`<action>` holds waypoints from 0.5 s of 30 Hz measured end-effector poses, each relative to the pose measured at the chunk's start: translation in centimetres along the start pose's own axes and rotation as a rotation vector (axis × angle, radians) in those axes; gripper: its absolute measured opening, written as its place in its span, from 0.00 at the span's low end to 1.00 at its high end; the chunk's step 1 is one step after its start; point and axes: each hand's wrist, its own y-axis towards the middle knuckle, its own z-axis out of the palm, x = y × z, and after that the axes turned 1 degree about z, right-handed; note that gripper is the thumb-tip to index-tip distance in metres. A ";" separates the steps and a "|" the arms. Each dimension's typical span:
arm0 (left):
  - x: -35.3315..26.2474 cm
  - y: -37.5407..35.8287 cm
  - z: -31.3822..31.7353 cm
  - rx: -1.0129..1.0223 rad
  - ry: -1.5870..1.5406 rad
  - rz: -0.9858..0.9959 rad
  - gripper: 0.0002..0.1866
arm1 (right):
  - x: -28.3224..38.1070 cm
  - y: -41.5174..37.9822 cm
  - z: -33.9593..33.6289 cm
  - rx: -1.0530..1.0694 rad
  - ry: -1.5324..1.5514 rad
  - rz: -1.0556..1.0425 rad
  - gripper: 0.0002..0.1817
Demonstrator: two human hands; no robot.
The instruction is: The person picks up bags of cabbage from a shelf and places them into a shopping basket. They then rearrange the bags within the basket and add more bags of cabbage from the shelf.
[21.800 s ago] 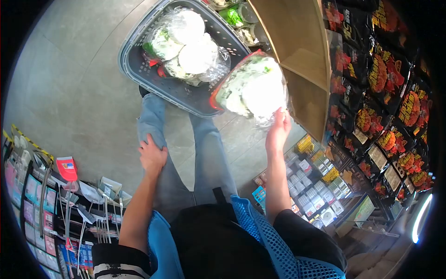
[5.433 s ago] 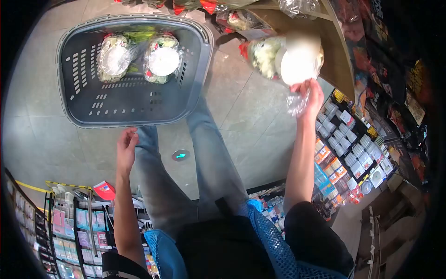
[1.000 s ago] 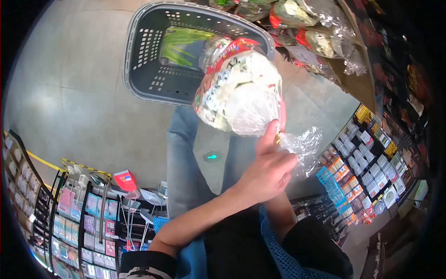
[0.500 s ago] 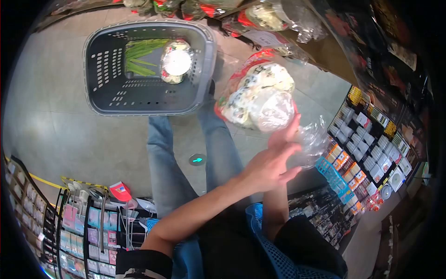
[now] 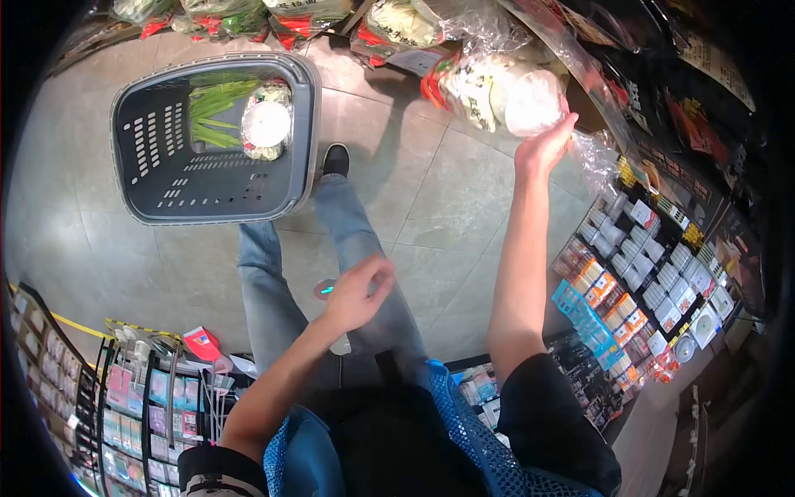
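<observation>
My right hand [image 5: 548, 142] is closed on a clear printed plastic bag [image 5: 472, 93] with red trim and pale, lumpy contents. It grips the bag's gathered end, and loose plastic hangs beside the wrist. The bag is in front of the shelf at the upper right. Above my leg, my left hand [image 5: 360, 294] has loosely curled fingers with a gap to the thumb, and nothing shows in it. To its upper left, a grey basket [image 5: 211, 217] holds long green stalks [image 5: 217, 103] and a round wrapped pack [image 5: 267, 128] with a bright glare on top.
More bagged goods [image 5: 310, 10] line the shelf along the top. At the right stands a rack of small boxed items [image 5: 633, 265] with a blue basket [image 5: 586, 323]. Hanging racks [image 5: 137, 406] fill the lower left. My shoe [image 5: 336, 159] is beside the basket.
The bag has moved up and to the right in my right hand, toward the shelf. My left hand has come away from it, back to the lower left. The basket sits further left in view.
</observation>
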 end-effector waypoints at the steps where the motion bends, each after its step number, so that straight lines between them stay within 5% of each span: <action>1: 0.5 -0.3 0.0 0.006 -0.002 -0.023 0.08 | -0.4 0.8 0.5 -0.025 0.061 0.022 0.31; 15: 3.2 -3.1 0.2 0.059 0.133 -0.174 0.06 | -5.1 11.5 4.4 0.155 0.186 -0.202 0.23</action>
